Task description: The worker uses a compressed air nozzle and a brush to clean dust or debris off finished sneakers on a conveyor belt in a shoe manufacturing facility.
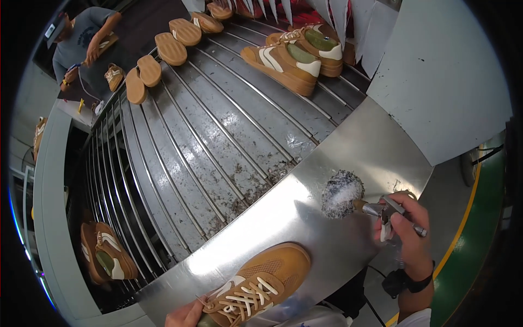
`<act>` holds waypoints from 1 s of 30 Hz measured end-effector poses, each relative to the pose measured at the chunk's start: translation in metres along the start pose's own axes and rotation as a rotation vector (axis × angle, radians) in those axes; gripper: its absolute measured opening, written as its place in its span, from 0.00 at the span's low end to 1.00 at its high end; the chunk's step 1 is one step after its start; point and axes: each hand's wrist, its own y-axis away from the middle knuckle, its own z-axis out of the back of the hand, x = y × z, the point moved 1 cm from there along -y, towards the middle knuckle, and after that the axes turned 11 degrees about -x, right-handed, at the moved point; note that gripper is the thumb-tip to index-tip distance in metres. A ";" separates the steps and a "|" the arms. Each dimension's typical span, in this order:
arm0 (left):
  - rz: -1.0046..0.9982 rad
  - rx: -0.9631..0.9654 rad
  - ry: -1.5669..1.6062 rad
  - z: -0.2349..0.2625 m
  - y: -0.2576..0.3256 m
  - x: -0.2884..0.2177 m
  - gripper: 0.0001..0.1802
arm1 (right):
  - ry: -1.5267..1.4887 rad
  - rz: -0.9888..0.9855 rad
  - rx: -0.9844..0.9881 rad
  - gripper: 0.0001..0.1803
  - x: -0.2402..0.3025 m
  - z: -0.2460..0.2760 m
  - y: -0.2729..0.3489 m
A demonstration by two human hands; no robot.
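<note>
A tan lace-up sneaker (283, 267) with cream laces lies at the front edge of a shiny metal shelf, its toe pointing up and right. My left hand (185, 315) is closed on its heel end, partly cut off by the lower edge. In my right hand (408, 226) is a metal lever-handled gun (373, 209) with a tapered nozzle; my fingers wrap round it. Its tip meets a round, fluffy grey-and-white patch (343, 194) on the shelf; whether this is loose lint or part of the tool I cannot tell.
Beyond the shelf runs a curved roller conveyor (218, 125). A pair of tan sneakers (289, 62) stands near a strip curtain (340, 22). Several shoes lie sole-up along the far side (171, 48); another pair (106, 253) is at left. A co-worker (87, 43) handles a shoe.
</note>
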 end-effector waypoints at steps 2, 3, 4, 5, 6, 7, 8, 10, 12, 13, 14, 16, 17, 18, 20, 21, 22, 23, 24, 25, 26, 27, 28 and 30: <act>-0.005 0.015 0.054 0.001 -0.003 0.003 0.36 | 0.236 0.087 0.036 0.17 0.017 -0.005 -0.008; -0.009 0.032 0.042 0.000 -0.003 0.006 0.37 | 0.300 0.192 0.051 0.17 0.018 -0.004 -0.012; -0.003 0.041 0.043 0.001 -0.007 0.006 0.37 | 0.301 0.182 0.054 0.17 0.024 -0.004 -0.012; -0.015 0.030 0.051 0.002 -0.011 0.004 0.38 | 0.342 0.241 0.144 0.18 0.031 -0.005 -0.012; -0.027 0.017 0.060 0.003 -0.014 0.002 0.39 | 0.383 0.300 0.235 0.18 0.036 -0.007 -0.013; -0.024 0.026 0.062 0.003 -0.016 0.003 0.39 | 0.313 0.297 0.273 0.19 0.035 -0.010 -0.010; -0.029 0.030 0.065 0.004 -0.017 0.003 0.39 | 0.316 0.290 0.271 0.19 0.034 -0.013 -0.015; -0.036 0.050 0.069 0.003 -0.021 0.005 0.40 | 0.176 0.031 0.535 0.17 0.029 -0.037 -0.034; -0.041 0.018 0.077 0.003 -0.016 0.011 0.40 | 0.144 -0.086 0.624 0.14 0.015 -0.067 -0.051; -0.049 0.010 0.084 0.001 -0.015 0.012 0.41 | 0.119 -0.176 0.700 0.13 0.010 -0.073 -0.054; -0.048 0.013 0.089 0.000 -0.015 0.013 0.41 | 0.092 -0.266 0.775 0.12 0.007 -0.078 -0.056; -0.057 0.000 0.116 -0.001 -0.016 0.015 0.41 | 0.103 -0.292 0.787 0.13 0.011 -0.084 -0.058; -0.060 0.002 0.119 -0.002 -0.016 0.015 0.41 | 0.106 -0.351 0.798 0.14 0.012 -0.086 -0.058; -0.061 -0.002 0.121 -0.002 -0.016 0.014 0.41 | 0.106 -0.410 0.809 0.15 0.013 -0.089 -0.058; -0.076 0.000 0.128 -0.003 -0.017 0.014 0.41 | 0.141 -0.421 0.827 0.15 0.016 -0.094 -0.061; -0.059 0.009 0.128 -0.003 -0.016 0.015 0.41 | 0.172 -0.433 0.855 0.16 0.016 -0.097 -0.061; -0.047 0.020 0.128 -0.003 -0.017 0.014 0.40 | 0.171 -0.432 0.839 0.16 0.015 -0.099 -0.062; -0.062 0.028 0.129 -0.002 -0.017 0.013 0.40 | 0.172 -0.388 0.864 0.16 0.012 -0.102 -0.062; -0.059 0.018 0.115 -0.001 -0.018 0.012 0.40 | 0.174 -0.343 0.888 0.17 0.012 -0.104 -0.062; -0.056 0.009 0.100 -0.001 -0.018 0.011 0.39 | 0.230 -0.374 0.900 0.18 0.016 -0.106 -0.063; -0.072 0.017 0.098 -0.001 -0.018 0.011 0.39 | 0.224 -0.373 0.882 0.18 0.017 -0.104 -0.060; -0.067 0.006 0.090 -0.001 -0.019 0.008 0.39 | 0.192 -0.348 0.856 0.19 0.017 -0.100 -0.059; -0.062 -0.005 0.083 -0.002 -0.018 0.008 0.38 | 0.161 -0.322 0.829 0.19 0.017 -0.098 -0.058; -0.064 0.002 0.058 -0.004 -0.015 0.006 0.37 | 0.189 -0.385 0.845 0.17 0.010 -0.098 -0.063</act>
